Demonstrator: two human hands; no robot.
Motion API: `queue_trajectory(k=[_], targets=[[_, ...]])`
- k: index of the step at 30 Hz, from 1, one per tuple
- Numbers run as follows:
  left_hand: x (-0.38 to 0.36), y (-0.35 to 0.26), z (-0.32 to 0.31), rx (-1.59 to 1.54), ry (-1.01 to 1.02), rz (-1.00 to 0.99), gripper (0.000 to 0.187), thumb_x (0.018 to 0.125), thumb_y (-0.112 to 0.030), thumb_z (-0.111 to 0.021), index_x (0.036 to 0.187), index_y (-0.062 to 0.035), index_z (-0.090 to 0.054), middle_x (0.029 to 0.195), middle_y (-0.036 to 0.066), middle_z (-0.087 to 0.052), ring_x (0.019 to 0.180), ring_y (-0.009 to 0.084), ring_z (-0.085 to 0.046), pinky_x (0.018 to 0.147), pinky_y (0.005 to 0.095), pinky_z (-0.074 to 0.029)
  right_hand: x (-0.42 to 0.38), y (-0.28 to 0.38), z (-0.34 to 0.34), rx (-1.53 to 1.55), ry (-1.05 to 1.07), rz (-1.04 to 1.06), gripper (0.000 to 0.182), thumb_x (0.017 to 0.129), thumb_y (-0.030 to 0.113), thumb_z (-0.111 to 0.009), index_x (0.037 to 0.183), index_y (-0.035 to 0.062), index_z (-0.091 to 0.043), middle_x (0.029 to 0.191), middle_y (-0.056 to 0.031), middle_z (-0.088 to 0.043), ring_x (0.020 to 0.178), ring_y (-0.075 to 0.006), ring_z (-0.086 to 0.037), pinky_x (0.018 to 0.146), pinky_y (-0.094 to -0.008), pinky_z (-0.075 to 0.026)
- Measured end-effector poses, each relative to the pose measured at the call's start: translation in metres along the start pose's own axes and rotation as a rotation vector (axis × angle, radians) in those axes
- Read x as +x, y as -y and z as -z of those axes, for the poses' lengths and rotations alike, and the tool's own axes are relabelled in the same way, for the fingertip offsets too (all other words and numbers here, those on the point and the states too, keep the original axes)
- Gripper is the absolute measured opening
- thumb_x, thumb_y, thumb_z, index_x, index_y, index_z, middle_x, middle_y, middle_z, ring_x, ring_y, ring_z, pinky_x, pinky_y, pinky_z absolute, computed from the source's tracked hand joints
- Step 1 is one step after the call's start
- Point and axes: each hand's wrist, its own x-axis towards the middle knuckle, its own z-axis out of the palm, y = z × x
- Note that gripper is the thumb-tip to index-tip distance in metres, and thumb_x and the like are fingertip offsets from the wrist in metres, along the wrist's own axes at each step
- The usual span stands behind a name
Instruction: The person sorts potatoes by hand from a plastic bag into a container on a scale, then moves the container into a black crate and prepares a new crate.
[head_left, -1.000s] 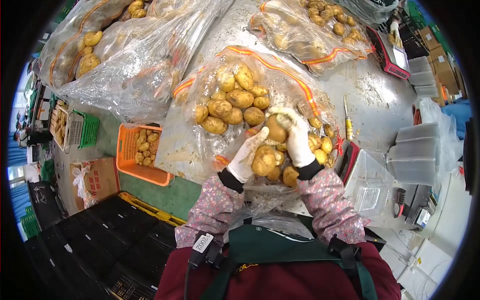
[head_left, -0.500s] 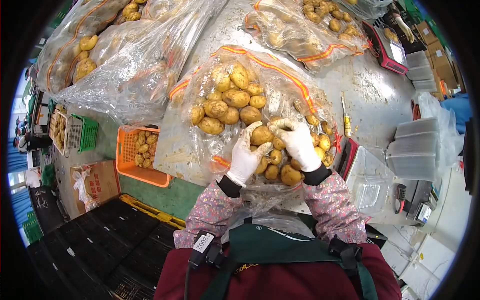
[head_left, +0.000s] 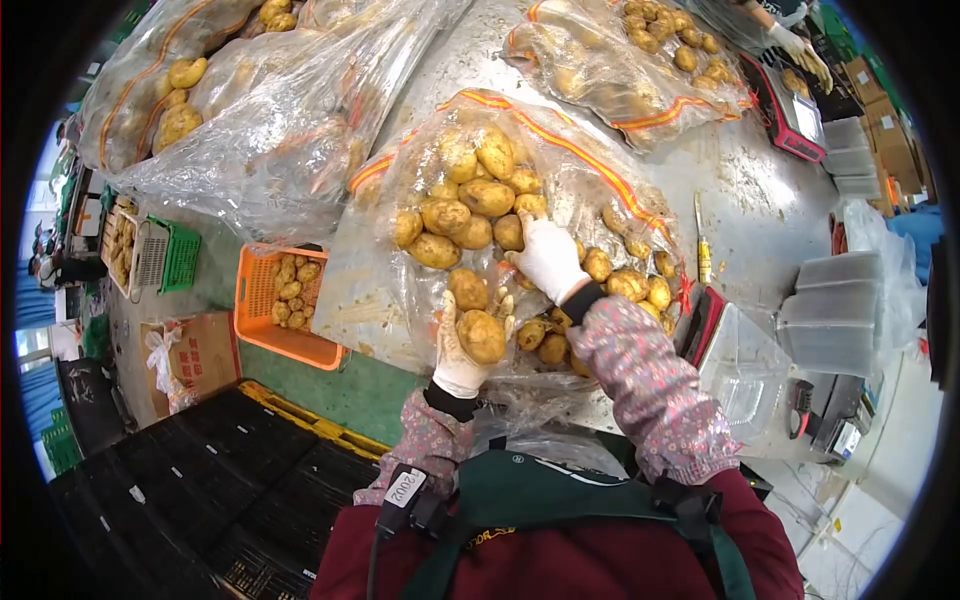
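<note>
My left hand point(head_left: 458, 358), in a white glove, is cupped around a large potato point(head_left: 481, 337). A second, smaller potato point(head_left: 467, 289) rests above it at the fingertips. My right hand point(head_left: 550, 258), also gloved, reaches into the pile with thumb and fingers around a potato point(head_left: 508, 232); part of the grip is hidden by the glove. Beyond it lie several more potatoes point(head_left: 487, 197) on the open clear plastic bag point(head_left: 590, 165) with a red and yellow edge band. Another group of potatoes point(head_left: 628, 285) sits to the right of my right hand.
Other plastic bags of potatoes point(head_left: 250, 130) lie at left and far right. An orange crate point(head_left: 290, 345) with potatoes stands below the table's left edge. On the right are a knife point(head_left: 703, 262), a red scale point(head_left: 790, 120), clear trays point(head_left: 830, 305) and another person's gloved hand point(head_left: 800, 52).
My left hand has drawn back slightly left and down, palm turned up with potatoes in it. My right hand has moved up and left from the near potatoes to the upper pile.
</note>
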Motion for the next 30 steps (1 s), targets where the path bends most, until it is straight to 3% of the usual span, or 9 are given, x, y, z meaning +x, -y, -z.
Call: queue_trajectory(k=[7,10,11,14,17,20,22,26,30], targets=[[0.002,-0.016,0.001,0.272,0.042,-0.041,0.074,0.091,-0.065,-0.039,0.144,-0.0141,-0.036,0.145,0.017,-0.040,0.133,0.0383,-0.038,0.092,0.0559,-0.049,-0.025,0.017,0.032,0.255,-0.094,0.100,0.062,0.064,0.029,-0.081,0.115,0.0028,-0.056,0.105,-0.0210,-0.062,0.098,-0.0364,-0.061,0.084,-0.0440,-0.050],[-0.002,-0.019,0.009,0.033,0.205,0.002,0.073,0.091,-0.067,-0.039,0.142,-0.0146,-0.040,0.139,0.015,-0.047,0.125,0.0375,-0.048,0.088,0.0604,-0.050,-0.047,0.019,0.050,0.370,0.260,0.295,0.060,0.076,0.036,-0.078,0.124,0.0036,-0.060,0.115,-0.0202,-0.062,0.107,-0.0318,-0.061,0.090,-0.0382,-0.048],[-0.006,-0.015,0.003,0.373,0.165,-0.151,0.072,0.091,-0.067,-0.039,0.141,-0.0148,-0.041,0.136,0.014,-0.050,0.122,0.0370,-0.051,0.087,0.0597,-0.051,-0.042,0.016,0.060,0.611,0.438,0.107,0.052,0.082,0.038,-0.074,0.121,0.0055,-0.064,0.113,-0.0180,-0.065,0.105,-0.0297,-0.063,0.091,-0.0370,-0.049],[-0.014,-0.007,-0.002,0.882,0.173,-0.472,0.071,0.091,-0.068,-0.035,0.136,-0.0142,-0.046,0.132,0.015,-0.052,0.119,0.0363,-0.053,0.087,0.0557,-0.053,0.001,-0.007,0.050,0.567,0.223,0.004,0.035,0.090,0.032,-0.062,0.113,0.0069,-0.067,0.105,-0.0198,-0.068,0.096,-0.0299,-0.066,0.085,-0.0387,-0.051],[-0.010,-0.022,0.023,0.267,0.187,-0.051,0.063,0.093,-0.053,-0.050,0.140,-0.0127,-0.038,0.135,0.014,-0.049,0.120,0.0336,-0.053,0.089,0.0500,-0.054,0.062,-0.057,0.018,0.287,-0.002,0.000,0.028,0.090,0.023,-0.058,0.107,0.0030,-0.066,0.100,-0.0229,-0.067,0.093,-0.0353,-0.065,0.083,-0.0407,-0.051],[-0.018,-0.011,0.034,0.931,0.022,-0.395,0.065,0.091,-0.028,-0.063,0.144,-0.0117,-0.027,0.137,0.012,-0.044,0.121,0.0304,-0.052,0.094,0.0462,-0.052,0.097,-0.081,0.042,0.224,-0.387,-0.209,0.026,0.086,0.016,-0.056,0.106,0.0004,-0.064,0.095,-0.0242,-0.067,0.091,-0.0395,-0.063,0.082,-0.0427,-0.050],[-0.032,0.000,0.020,1.598,0.200,-0.888,0.074,0.087,-0.008,-0.065,0.145,-0.0120,-0.020,0.137,0.011,-0.042,0.122,0.0277,-0.050,0.097,0.0429,-0.050,0.098,-0.084,0.048,0.260,-0.437,-0.185,0.026,0.085,0.014,-0.056,0.106,0.0023,-0.065,0.095,-0.0226,-0.067,0.091,-0.0381,-0.064,0.081,-0.0407,-0.051],[-0.041,0.003,0.031,1.146,0.031,-0.574,0.089,0.079,0.000,-0.072,0.147,-0.0131,-0.016,0.139,0.016,-0.039,0.124,0.0277,-0.048,0.097,0.0443,-0.050,0.074,-0.052,0.032,0.047,-0.047,0.301,0.052,0.073,0.021,-0.072,0.121,0.0051,-0.059,0.112,-0.0196,-0.063,0.103,-0.0345,-0.061,0.086,-0.0418,-0.050],[-0.038,-0.006,0.062,1.427,0.082,-0.686,0.096,0.080,-0.006,-0.073,0.147,-0.0160,-0.005,0.143,0.017,-0.034,0.129,0.0271,-0.044,0.106,0.0436,-0.042,0.082,-0.038,0.001,-0.175,0.074,0.247,0.073,0.067,0.024,-0.075,0.128,-0.0053,-0.048,0.114,-0.0244,-0.060,0.106,-0.0378,-0.058,0.089,-0.0430,-0.050]])
